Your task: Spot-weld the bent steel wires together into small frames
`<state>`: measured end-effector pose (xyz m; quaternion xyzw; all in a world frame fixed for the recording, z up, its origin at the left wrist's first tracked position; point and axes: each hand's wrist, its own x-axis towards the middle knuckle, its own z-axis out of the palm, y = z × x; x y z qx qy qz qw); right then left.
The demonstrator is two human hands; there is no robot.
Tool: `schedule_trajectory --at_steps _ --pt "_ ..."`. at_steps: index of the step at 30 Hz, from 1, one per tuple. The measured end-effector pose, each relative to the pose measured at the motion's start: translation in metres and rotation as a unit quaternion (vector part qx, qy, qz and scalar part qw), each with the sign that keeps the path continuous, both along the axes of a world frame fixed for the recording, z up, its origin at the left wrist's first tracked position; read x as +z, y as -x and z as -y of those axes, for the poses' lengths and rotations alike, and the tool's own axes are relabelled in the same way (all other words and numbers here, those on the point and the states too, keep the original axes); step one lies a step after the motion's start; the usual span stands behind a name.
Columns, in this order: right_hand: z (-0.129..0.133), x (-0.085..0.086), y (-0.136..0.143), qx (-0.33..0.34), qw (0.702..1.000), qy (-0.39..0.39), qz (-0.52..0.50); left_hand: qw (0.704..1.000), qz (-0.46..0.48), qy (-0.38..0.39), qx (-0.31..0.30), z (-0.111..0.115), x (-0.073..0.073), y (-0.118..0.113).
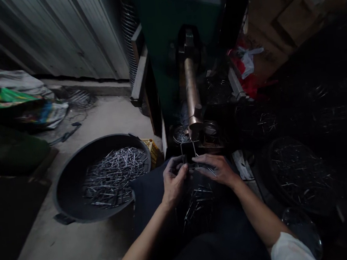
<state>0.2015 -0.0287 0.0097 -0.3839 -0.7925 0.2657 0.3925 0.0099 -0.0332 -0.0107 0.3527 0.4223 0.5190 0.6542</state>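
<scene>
Thin grey bent-wire frame (182, 150) just below copper-coloured cylindrical machine arm (192, 90), pinched between left hand (174, 177) and right hand (217, 169); right also seems to clasp slim silvery metal rods (211, 170). Uneven grip could skew frame; crowded fingers could drop rods.

Basin (67, 195): left, on the floor (90, 254), rods (116, 177) in it.
Crate (153, 152): just right of the basin.
Sacks (43, 112): far left, before the wall (89, 35).
Machine (192, 90): far centre.
Wire frame (182, 149): between left hand (174, 177) and right hand (217, 169), before the machine.
Loose rods (198, 202): near side of the hands, at the lap (148, 203).
Cartons (298, 17): far right.
</scene>
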Motion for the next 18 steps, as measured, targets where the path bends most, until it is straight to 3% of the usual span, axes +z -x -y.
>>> schedule_trajectory --at_steps 5,10,15,18 --pt "-0.003 -0.001 0.0 -0.001 1.0 -0.004 -0.007 1.0 0.015 0.008 0.007 -0.002 0.0 -0.004" --pt "-0.004 0.001 0.0 -0.022 0.999 0.047 -0.013 1.0 0.002 0.004 0.016 -0.004 0.0 -0.004" --pt "-0.027 -0.003 -0.001 -0.137 0.989 0.045 -0.036 0.999 -0.029 -0.023 0.019 -0.037 0.002 -0.005" --pt "-0.047 -0.003 -0.003 -0.144 0.981 0.089 -0.094 0.998 -0.045 -0.036 0.022 -0.062 0.006 -0.008"
